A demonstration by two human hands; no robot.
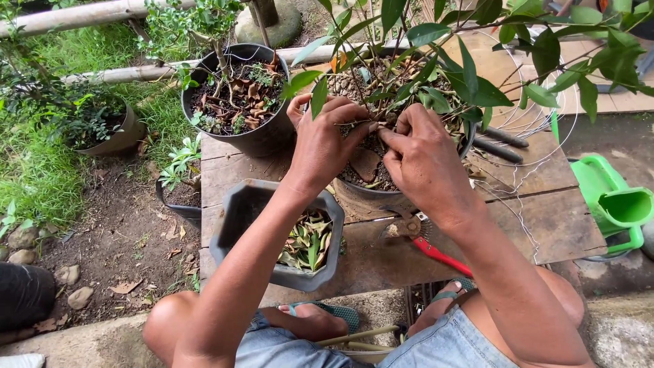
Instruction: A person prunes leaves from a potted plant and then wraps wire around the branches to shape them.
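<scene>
Two hands meet over the plant pot (354, 187) on the worktop (545, 225): left hand (325, 144) and right hand (421, 158), fingers bent, pinch a thin wire (355, 123) near the stem.

watering can (613, 204): bright green | pruner handles (441, 257): red | octagonal pot (248, 211): grey

Garden setting: grass (41, 170), bare soil, potted plants (238, 95) on wooden counter (545, 225), green watering can (613, 204), red-handled pruning shears (422, 238).
</scene>
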